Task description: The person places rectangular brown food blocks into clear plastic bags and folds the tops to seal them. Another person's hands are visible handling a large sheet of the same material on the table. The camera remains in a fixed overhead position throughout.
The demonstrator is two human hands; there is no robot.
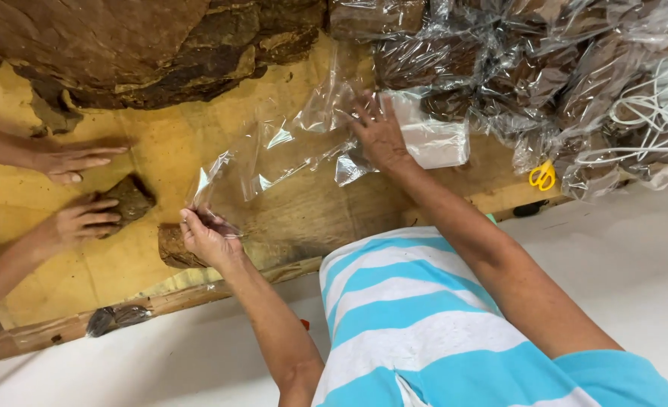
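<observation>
Clear plastic bag [273, 154] stretches between our hands, its long axis running from seven o'clock to two o'clock; our left hand [207, 237] pinches its lower end above a brown block [174, 247], our right hand [379, 136] presses spread fingers on its upper end.

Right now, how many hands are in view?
4: the wearer's left hand pinching clear plastic, right hand on the plastic's far end; another person's two hands at the left.

Clear plastic sheet [273, 154], crinkled, stretched over brown block [174, 247].
</observation>
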